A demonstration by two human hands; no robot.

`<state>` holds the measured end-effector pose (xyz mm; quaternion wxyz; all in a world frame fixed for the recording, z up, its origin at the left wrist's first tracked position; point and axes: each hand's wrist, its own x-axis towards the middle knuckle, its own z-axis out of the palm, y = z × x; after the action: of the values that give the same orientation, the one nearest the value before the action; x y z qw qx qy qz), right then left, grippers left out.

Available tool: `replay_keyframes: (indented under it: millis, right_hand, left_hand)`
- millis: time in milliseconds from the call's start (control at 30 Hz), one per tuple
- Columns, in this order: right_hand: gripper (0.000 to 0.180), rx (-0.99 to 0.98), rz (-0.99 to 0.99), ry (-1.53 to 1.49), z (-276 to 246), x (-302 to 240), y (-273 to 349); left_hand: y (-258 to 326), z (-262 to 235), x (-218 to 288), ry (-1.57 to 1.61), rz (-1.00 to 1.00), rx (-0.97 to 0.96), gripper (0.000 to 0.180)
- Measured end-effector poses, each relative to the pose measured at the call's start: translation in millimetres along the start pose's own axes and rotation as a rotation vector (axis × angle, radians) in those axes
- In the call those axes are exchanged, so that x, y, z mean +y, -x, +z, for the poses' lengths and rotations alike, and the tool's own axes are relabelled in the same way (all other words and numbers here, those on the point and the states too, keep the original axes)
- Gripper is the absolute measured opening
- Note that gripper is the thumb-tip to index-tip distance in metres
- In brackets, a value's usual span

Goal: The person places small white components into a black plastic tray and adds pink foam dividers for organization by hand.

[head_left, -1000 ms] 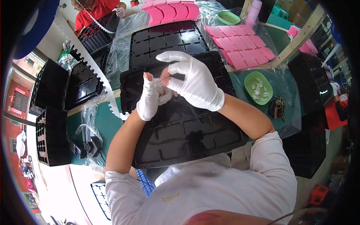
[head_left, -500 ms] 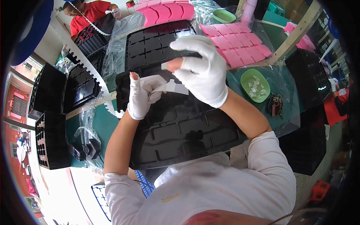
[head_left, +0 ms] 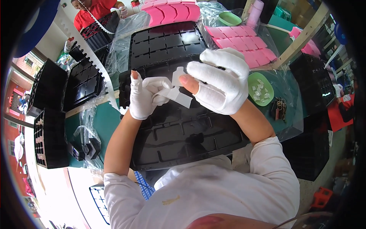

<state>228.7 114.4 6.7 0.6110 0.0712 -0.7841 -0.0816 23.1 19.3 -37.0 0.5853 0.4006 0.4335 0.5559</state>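
Note:
Both my hands wear white gloves with bare thumb tips, raised above a black plastic tray [head_left: 190,141] with moulded ridges. My left hand [head_left: 146,95] has its fingers curled round a white paper strip [head_left: 180,97], whose free end sticks out to the right; its thumb points up. My right hand [head_left: 223,82] has its bare thumb against a small white tab [head_left: 177,77], which stands just above the strip. Whether the tab is still joined to the strip cannot be made out. The right fingers are bent over beside the thumb.
A green bowl [head_left: 260,82] with small white pieces and a bunch of keys [head_left: 279,108] lie to the right. Pink foam sheets [head_left: 242,44] and another black tray [head_left: 164,44] are at the back. A white toothed strip [head_left: 89,57] slants at left. A person in red [head_left: 93,13] works far left.
My right hand has moved right and down, and the white tab now shows upright by its thumb. The strip's free end tilts further down. My left hand has barely moved.

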Motion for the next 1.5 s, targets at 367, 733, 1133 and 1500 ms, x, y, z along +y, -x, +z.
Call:
replay_keyframes:
  millis: [367, 733, 1133, 1500]
  right_hand:
    - [0.018, -0.142, 0.326, -0.088, -6, 19, -13]
    - [0.015, -1.54, 0.857, -0.134, 8, 128, 52]
    - [0.047, -1.26, 0.92, -0.043, 9, 134, 74]
    - [0.022, -0.408, 0.819, -0.368, 26, 51, -17]
  left_hand:
    - [-2, -9, -5, -0.055, 0.027, -0.113, 0.113]
    - [-8, -25, -2, 0.133, 0.053, -0.189, 0.106]
    - [-3, -26, -3, 0.212, 0.023, -0.136, 0.111]
    - [-7, -13, -5, 0.209, -0.031, -0.256, 0.103]
